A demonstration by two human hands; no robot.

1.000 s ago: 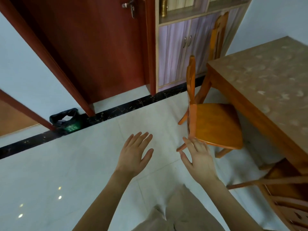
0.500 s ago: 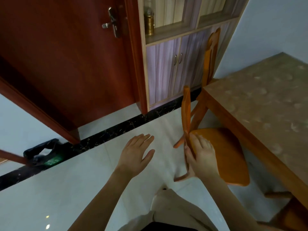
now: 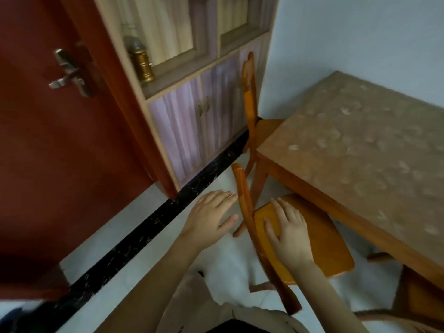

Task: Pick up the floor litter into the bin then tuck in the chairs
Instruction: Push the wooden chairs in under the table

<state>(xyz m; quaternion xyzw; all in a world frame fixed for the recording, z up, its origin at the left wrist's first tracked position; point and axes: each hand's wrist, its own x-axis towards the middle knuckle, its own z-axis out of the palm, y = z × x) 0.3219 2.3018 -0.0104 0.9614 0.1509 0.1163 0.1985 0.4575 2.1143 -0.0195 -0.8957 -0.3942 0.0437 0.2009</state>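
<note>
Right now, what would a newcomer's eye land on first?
The orange chair at centre, its seat partly under the table on the right. The right hand lies open over the seat, and the left hand is open just left of the backrest. A dark red door fills the left side.

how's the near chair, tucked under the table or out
Partly in: the near chair has its seat edge under the table, most of the seat and backrest outside.
</note>
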